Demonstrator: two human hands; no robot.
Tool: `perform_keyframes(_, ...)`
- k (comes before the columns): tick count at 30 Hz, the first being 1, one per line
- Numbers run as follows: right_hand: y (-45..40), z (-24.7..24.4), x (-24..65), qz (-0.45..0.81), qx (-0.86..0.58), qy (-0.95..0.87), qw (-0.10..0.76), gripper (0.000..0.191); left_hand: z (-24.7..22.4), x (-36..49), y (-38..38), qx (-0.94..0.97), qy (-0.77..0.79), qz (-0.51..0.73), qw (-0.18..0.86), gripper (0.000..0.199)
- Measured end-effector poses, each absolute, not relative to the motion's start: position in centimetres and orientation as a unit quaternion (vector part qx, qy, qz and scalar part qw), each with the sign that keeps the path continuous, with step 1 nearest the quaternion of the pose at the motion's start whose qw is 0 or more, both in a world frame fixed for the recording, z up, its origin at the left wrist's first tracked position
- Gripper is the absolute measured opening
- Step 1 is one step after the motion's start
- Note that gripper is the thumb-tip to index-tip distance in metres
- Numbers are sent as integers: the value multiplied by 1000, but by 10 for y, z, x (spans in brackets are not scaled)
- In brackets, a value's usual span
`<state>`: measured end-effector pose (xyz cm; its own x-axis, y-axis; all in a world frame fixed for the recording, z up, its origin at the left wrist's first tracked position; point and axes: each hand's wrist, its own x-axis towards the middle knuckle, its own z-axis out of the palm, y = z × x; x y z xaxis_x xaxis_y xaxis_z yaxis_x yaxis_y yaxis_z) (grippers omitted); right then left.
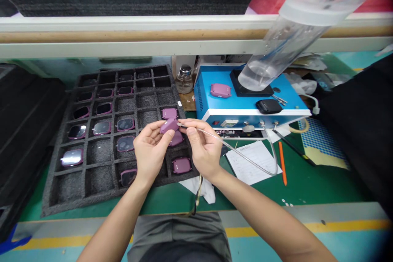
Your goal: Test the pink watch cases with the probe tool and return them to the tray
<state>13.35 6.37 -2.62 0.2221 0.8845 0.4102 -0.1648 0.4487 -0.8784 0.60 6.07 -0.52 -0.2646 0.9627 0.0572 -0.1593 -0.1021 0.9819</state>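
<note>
My left hand (151, 147) is closed on a purple watch case (169, 125), held above the right part of a grey foam tray (101, 180). My right hand (204, 147) pinches the tip of a clear thin tube (242, 156) against the right edge of that case. From there the tube loops right and back to the front of a blue machine (201, 90). Beneath and beside my hands, more purple cases (181, 165) lie in tray compartments. Further left, purple-framed watches with dark screens (125, 143) fill several compartments.
On the blue machine are a purple case (220, 90), a black watch case (268, 106) and a tilted-looking clear cylinder (276, 53) with water. Right of my hands lie a paper sheet (250, 163) and an orange pen (283, 163). A glass bottle (184, 80) stands behind.
</note>
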Motion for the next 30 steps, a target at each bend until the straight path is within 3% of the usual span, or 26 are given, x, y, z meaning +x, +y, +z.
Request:
perform_keyframes(20,61,-28,135,379,-359,-503,689,13,1,5,55,438,513,604,424,34)
perform_keyframes(25,55,-27,135,372,-343,-498,704,11,32,-15,70,646,535,465,283,25)
perform_keyframes(30,59,-26,134,395,-372,-467,698,14,42,-27,157,744,547,358,136,25)
